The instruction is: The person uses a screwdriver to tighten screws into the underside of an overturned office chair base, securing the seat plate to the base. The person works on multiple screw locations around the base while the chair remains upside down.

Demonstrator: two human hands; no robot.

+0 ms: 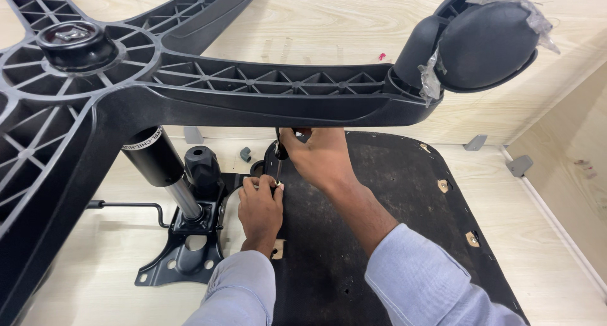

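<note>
My right hand (319,156) grips the black handle of a screwdriver (279,162) held upright over the black underside of a chair seat (379,199). My left hand (260,207) pinches the lower shaft of the tool where its tip meets the seat. Just left of the hands sits a black metal tilt mechanism (186,244) with a knob (201,165) and a gas lift cylinder (159,165). The cylinder rises into a black star-shaped chair base (190,86) that spans the upper view. A caster wheel (484,38) with plastic wrap sits on one arm's end.
The seat lies on a light wooden surface (88,269) with wooden walls behind and at right. Grey corner brackets (518,165) sit at the wall joints. A thin black lever rod (126,206) sticks out left from the mechanism. Small metal inserts (472,239) dot the seat's right edge.
</note>
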